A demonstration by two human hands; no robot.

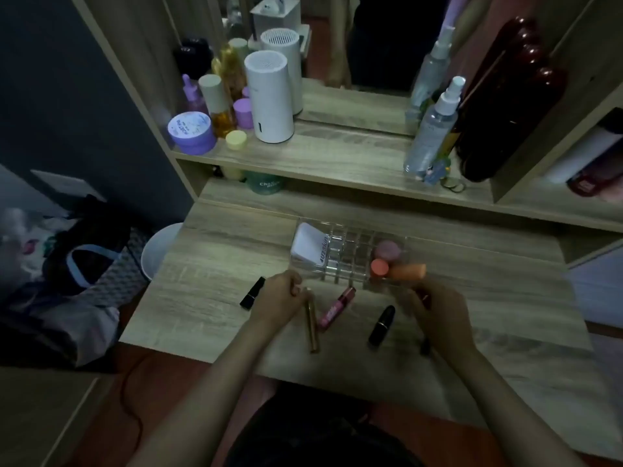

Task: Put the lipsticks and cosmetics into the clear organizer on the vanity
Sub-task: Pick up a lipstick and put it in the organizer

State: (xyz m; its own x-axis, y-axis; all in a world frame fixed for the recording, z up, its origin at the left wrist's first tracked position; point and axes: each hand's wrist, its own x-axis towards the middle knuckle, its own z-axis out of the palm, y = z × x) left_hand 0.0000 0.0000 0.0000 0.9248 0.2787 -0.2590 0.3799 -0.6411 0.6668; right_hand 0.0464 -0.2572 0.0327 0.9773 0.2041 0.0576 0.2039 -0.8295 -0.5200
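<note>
The clear organizer point(350, 261) stands mid-table. It holds a white compact point(308, 244), a pink round item point(387, 249) and an orange tube with a coral cap point(403, 270) lying across its right end. In front of it lie a black lipstick point(253, 293), a gold tube point(312, 321), a pink lip gloss point(337, 308) and another black lipstick point(381, 325). My left hand point(281, 298) has its fingertips closed on the gold tube's far end. My right hand point(435, 311), blurred, pinches a small red lipstick point(425, 297) just in front of the organizer. A dark item point(425, 346) shows beneath that wrist.
The shelf above carries a purple jar point(192, 133), bottles, a white cylinder point(268, 96), spray bottles point(431, 129) and a dark red case point(512, 102) by the mirror. A white bin point(158, 251) and bags sit on the floor at left. The table's front edge is near my lap.
</note>
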